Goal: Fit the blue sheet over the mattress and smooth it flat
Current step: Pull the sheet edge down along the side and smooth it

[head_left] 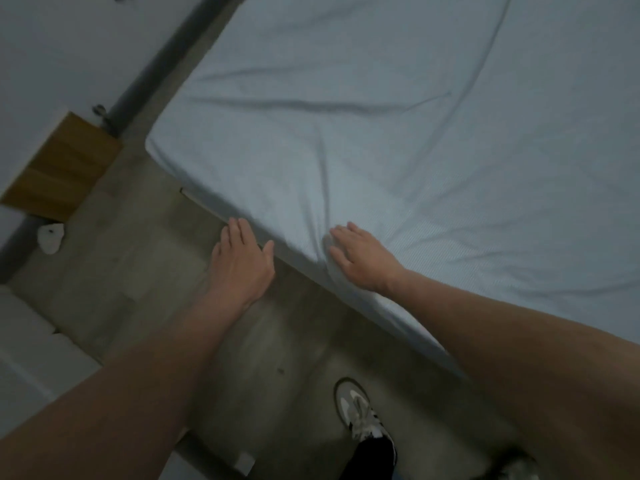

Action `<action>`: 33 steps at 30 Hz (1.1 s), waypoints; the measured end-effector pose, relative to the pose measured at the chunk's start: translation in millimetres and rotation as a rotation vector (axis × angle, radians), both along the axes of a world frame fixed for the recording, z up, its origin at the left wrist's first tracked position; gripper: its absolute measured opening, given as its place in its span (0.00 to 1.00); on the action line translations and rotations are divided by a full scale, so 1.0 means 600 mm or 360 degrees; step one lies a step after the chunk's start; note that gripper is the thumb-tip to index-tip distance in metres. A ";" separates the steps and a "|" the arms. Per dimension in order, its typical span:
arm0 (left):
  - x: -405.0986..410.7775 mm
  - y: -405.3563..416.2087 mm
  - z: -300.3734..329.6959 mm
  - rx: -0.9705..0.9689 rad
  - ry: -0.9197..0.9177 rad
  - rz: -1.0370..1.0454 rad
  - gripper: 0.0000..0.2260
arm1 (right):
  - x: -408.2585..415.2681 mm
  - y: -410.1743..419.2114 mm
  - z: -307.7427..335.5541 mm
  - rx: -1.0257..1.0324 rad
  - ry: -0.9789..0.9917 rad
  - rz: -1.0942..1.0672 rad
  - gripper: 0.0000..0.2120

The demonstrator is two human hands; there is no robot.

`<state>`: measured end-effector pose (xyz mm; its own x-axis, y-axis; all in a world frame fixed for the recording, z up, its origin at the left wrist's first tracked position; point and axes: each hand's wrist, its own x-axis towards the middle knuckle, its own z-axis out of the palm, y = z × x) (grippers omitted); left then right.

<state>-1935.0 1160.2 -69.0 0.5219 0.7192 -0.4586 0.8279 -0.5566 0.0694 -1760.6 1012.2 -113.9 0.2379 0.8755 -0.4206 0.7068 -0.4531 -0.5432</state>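
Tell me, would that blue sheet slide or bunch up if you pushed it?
The blue sheet probably bunches: creases fan out from the right hand pressing on it. It looks thin and floppy, draping over the mattress edge beside the left hand.

The room is dim, under flat, greyish light. A grey concrete floor [242,341] fills the lower middle. Left of the floor rises a pale wall [52,46], with a dark baseboard [162,60] running along its foot. A wooden panel [62,168] stands against that wall, and a small white object [51,238] lies on the floor just below the panel.
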 end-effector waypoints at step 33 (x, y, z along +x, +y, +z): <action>0.164 0.487 -0.145 0.0072 0.0043 -0.1241 0.35 | 0.029 0.366 -0.121 -0.0347 -0.0597 -0.1310 0.28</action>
<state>-1836.4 1452.4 -156.2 0.8733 0.1677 -0.4574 0.1977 -0.9801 0.0182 -1743.2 1232.0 -186.4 0.9025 0.2814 -0.3261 0.2297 -0.9549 -0.1882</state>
